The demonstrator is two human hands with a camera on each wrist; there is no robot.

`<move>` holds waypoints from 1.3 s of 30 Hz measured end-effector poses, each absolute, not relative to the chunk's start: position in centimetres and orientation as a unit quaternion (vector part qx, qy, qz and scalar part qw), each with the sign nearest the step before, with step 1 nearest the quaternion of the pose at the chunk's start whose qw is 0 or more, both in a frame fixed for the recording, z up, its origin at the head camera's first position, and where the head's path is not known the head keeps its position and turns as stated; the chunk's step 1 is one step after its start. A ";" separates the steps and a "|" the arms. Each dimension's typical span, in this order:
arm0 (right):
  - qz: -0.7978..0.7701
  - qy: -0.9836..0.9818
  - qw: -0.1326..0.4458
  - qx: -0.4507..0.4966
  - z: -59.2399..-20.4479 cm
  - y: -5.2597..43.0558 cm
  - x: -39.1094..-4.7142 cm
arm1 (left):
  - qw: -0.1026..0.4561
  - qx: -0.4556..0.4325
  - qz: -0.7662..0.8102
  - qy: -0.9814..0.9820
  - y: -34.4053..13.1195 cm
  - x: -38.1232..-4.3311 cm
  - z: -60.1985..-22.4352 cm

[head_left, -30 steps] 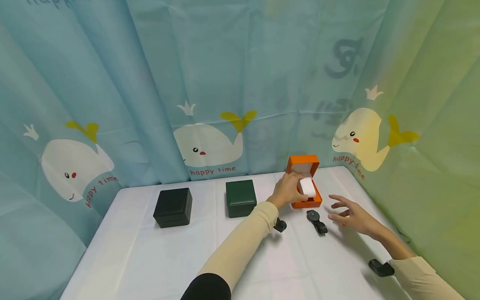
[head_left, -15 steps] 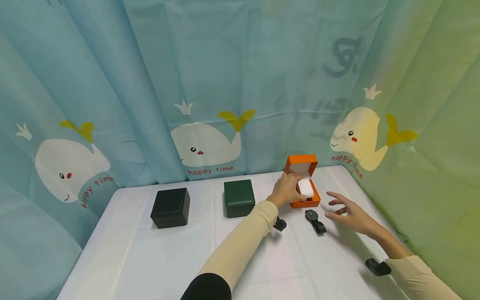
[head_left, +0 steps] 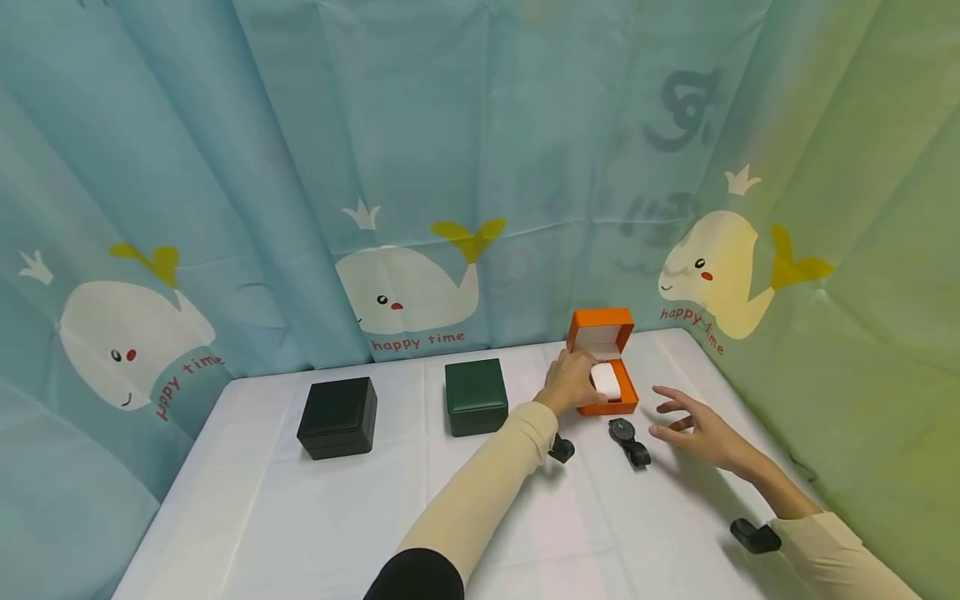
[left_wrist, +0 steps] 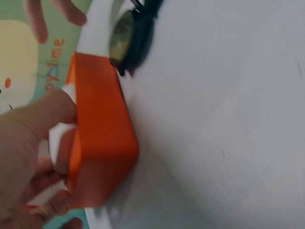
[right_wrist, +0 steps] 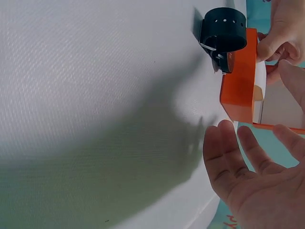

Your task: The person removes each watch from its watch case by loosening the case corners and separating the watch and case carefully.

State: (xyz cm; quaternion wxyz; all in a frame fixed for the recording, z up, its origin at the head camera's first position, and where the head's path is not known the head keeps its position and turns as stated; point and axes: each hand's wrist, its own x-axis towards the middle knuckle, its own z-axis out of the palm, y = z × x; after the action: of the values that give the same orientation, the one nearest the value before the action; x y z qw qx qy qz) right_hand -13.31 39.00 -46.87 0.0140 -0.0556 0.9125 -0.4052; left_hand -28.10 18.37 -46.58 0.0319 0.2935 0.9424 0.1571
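Note:
My left hand (head_left: 567,383) pinches a white watch cushion (head_left: 606,382) that sits in an open orange watch box (head_left: 613,408) at the back right of the table. In the left wrist view, fingers and thumb reach over the rim of the orange box (left_wrist: 102,114), partly hidden behind its wall. A black wristwatch (head_left: 622,431) lies just in front of the box, its dark strap (right_wrist: 224,31) looped in the right wrist view. To the right of the watch, my right hand (head_left: 705,431) hovers with fingers spread and relaxed, holding nothing.
A closed green box (head_left: 477,396) stands left of the orange one, beside my left forearm. Farther left is a closed black box (head_left: 339,417). All rest on a white-covered table (head_left: 337,525), backed by a whale-print curtain (head_left: 420,167).
The white cushion has sunk slightly lower into the orange box, with my left fingers going down alongside it. My right hand stays nearly still. The head view has shifted a little.

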 end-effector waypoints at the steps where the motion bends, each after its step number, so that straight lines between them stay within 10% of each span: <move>1: -0.405 0.912 0.013 -0.055 -46.9 39.0 -13.3 | 0.036 0.287 0.158 0.944 18.5 -28.1 -46.4; 39: -0.396 0.916 0.023 -0.056 -46.7 39.0 -13.7 | -0.025 0.295 0.040 0.954 18.7 -26.8 -45.9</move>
State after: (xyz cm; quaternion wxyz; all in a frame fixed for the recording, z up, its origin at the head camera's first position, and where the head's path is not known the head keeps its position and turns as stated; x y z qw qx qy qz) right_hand -13.72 39.04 -46.71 0.0226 -0.0560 0.9164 -0.3957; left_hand -26.79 18.73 -45.89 -0.0249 0.2947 0.9544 0.0404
